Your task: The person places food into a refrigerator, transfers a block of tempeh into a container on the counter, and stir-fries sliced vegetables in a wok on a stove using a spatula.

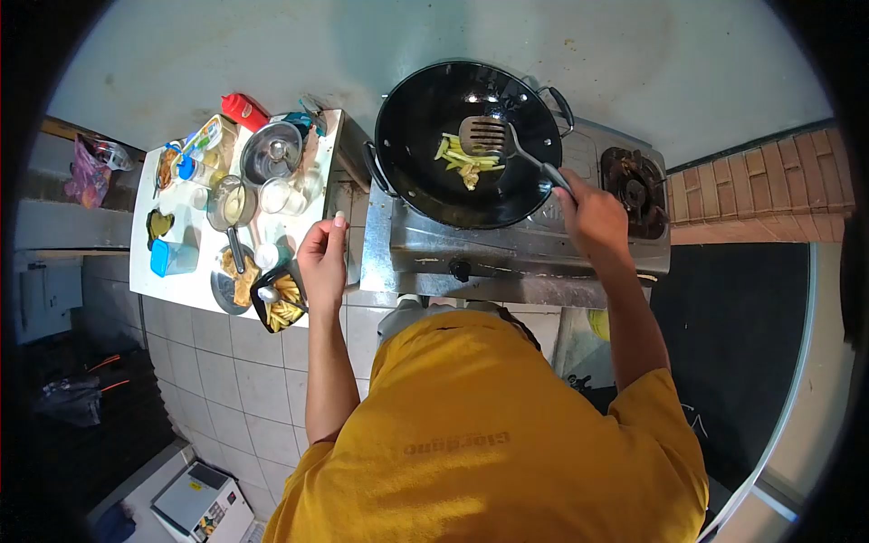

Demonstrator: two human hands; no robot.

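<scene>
My right hand (pixel 597 214) is closed around the dark handle of a slotted spatula (pixel 487 136). The spatula's metal head is down inside a black wok (pixel 425 195), over a small heap of pale green vegetable strips (pixel 471 166) with a yellowish-brown piece among them. Part of the heap is hidden beneath the head. To the left of the wok, apart from it, my left hand (pixel 324 258) hovers near the table's right edge. Its fingers are curled in with the thumb pointing up, and nothing shows in them.
The wok stands on a metal gas stove (pixel 534 249), with a second burner (pixel 634 193) at the right. On a white table (pixel 149 271) are a black bowl of fries (pixel 283 299), a small saucepan (pixel 226 206), a steel bowl (pixel 272 152), a red squeeze bottle (pixel 244 110) and several containers.
</scene>
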